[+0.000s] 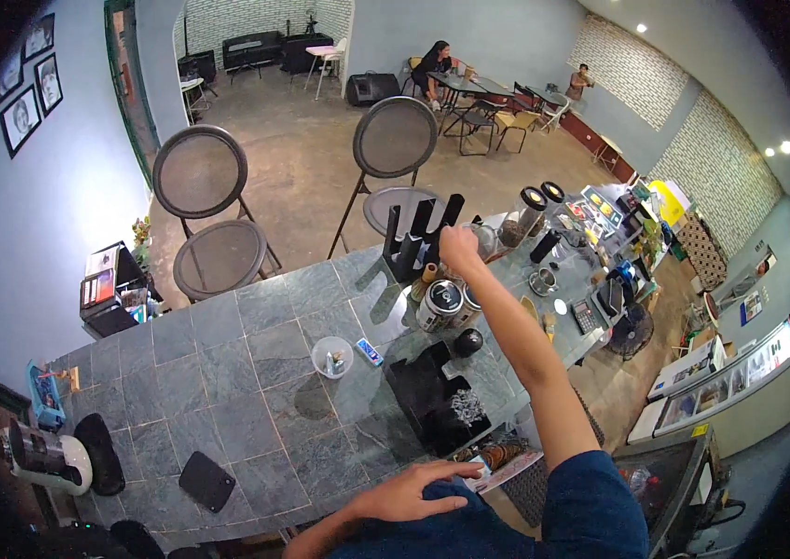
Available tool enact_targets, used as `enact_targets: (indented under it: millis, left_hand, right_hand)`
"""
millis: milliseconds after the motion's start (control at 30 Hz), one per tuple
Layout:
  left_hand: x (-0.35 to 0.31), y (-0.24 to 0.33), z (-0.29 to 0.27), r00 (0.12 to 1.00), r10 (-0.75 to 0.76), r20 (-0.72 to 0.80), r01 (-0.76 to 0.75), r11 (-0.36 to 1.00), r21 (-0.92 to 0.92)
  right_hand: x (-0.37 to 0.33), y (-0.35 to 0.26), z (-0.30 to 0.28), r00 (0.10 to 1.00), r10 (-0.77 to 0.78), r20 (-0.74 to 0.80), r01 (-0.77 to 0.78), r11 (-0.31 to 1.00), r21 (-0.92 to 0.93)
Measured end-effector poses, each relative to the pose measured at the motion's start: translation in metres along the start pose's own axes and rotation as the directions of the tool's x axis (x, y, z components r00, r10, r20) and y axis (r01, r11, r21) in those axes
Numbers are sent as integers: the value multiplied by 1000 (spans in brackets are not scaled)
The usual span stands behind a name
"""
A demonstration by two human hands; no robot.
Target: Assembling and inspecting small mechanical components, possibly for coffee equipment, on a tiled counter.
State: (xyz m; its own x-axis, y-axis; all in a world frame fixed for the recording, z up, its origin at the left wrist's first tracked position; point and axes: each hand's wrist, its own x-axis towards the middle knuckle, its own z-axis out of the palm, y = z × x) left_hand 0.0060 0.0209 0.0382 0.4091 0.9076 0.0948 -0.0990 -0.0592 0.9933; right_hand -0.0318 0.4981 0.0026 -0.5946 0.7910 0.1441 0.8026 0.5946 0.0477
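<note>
My right arm stretches across the grey tiled counter (218, 382). At its end my right hand (458, 250) is closed, fingers curled, beside a black holder (401, 256) with upright black pieces; whatever it grips is hidden. Just below this hand stand a can with a dark lid (442, 300) and a small wooden-coloured cylinder (428, 273). A clear glass jar (485, 240) is to its right. My left hand (411, 494) hovers near my body at the counter's near edge, fingers stretched out and nothing in them.
On the counter are a clear plastic cup (331, 358), a small blue-and-white packet (370, 352), a black organizer tray (437, 401), a black round knob-topped tool (467, 343) and a dark flat pad (207, 482). Mesh-backed chairs (200, 172) stand beyond. Two people are far off.
</note>
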Motion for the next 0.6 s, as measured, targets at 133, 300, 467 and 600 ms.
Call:
enact_targets:
  millis: [133,300,467,600]
  left_hand:
    - [-2,-5,-5,1000,11,-13,-10,998,59]
    - [1,-1,-10,999,-32,-19,32,999,0]
    - [-1,-3,-10,999,-30,-20,32,996,81]
    - [1,-3,-8,999,-48,-9,49,998,37]
  right_hand:
    - [7,-7,-10,997,10,75,-5,998,-60]
    - [9,-2,1,1000,0,-17,-3,986,-167]
    - [-4,-3,11,995,-96,25,99,968,-228]
    - [8,9,17,984,-177,-10,169,954,-246]
